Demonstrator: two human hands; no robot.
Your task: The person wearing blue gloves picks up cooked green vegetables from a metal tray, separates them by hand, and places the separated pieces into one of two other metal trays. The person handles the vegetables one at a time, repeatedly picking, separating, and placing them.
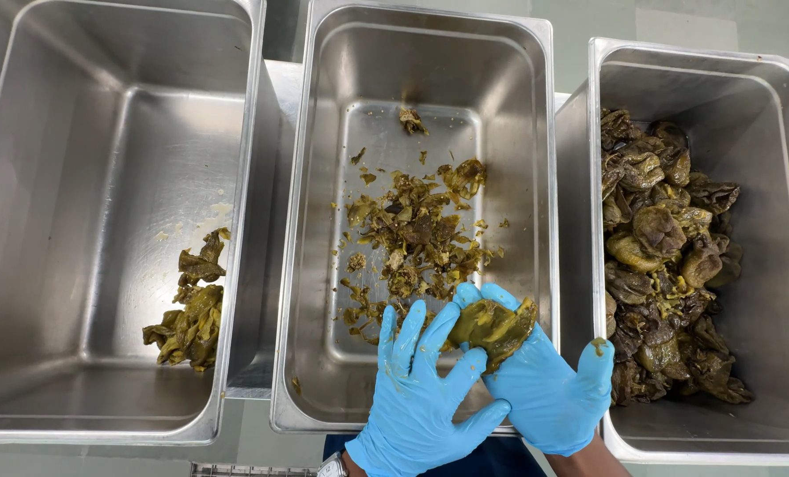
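Bright, even overhead light; soft glare on steel pans, shadows faint, sharp focus, slight wide-angle bend at edges.

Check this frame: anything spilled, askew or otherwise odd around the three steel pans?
Little stands out. One olive-green scrap clings to the thumb of the right blue-gloved hand, outside the pans. The left blue-gloved hand and the right hold a soft olive-green cooked pepper over the middle rectangular steel pan.
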